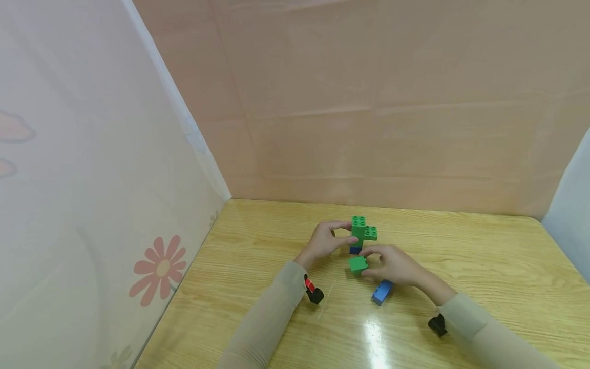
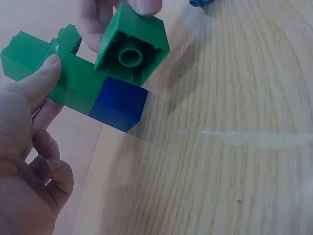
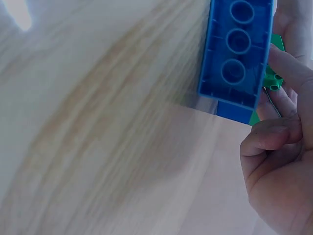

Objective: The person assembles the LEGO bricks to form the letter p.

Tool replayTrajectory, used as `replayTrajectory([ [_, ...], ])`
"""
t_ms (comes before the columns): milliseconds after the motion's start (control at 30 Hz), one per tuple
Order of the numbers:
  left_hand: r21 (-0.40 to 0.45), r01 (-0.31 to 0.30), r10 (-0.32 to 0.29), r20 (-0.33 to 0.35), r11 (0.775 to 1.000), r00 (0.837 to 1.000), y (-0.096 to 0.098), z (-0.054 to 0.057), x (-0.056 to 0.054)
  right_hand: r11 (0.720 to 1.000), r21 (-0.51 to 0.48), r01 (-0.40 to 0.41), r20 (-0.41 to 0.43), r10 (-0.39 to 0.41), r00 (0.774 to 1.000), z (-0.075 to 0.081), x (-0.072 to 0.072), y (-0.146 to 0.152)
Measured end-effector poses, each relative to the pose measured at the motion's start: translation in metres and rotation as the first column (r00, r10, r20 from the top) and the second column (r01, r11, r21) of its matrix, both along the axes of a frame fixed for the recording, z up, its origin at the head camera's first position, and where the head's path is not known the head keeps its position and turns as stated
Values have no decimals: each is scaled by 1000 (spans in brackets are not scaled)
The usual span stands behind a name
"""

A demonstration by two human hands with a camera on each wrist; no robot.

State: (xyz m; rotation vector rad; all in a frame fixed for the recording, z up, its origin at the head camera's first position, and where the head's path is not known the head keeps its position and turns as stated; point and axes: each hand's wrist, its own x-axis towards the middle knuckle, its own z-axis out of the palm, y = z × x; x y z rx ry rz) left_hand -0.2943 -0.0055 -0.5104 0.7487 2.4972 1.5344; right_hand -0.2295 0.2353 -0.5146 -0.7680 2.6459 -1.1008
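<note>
My left hand (image 1: 324,240) grips an upright stack of green bricks (image 1: 358,230) with a dark blue brick (image 2: 120,103) at its base. A green brick (image 1: 371,232) juts out from the stack's right side. In the left wrist view, the thumb presses on the green part. Just in front of the stack, my right hand (image 1: 395,264) pinches a separate square green brick (image 1: 357,264). Its hollow underside faces the left wrist camera. Below the right hand, a longer blue brick (image 1: 382,292) lies on the table, its tubed underside facing the right wrist camera.
The wooden table (image 1: 258,241) meets a tan sheet (image 1: 378,128) at the back. A pale wall covering with a pink flower (image 1: 162,267) stands along the left. Black wrist devices (image 1: 315,295) sit at both sleeves.
</note>
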Motion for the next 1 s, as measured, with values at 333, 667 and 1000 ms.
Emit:
replayTrajectory([
  [333, -4, -4, 4, 6, 1000, 1000, 0, 0, 0, 998, -52, 23, -28, -25, 999, 12, 9, 14],
  [667, -1, -23, 23, 23, 1000, 999, 1, 0, 1, 991, -105, 83, -64, -90, 994, 37, 8, 34],
  [1000, 3, -28, 28, 31, 1000, 999, 2, 2, 3, 981, -93, 173, -64, -179, 982, 58, 2, 54],
])
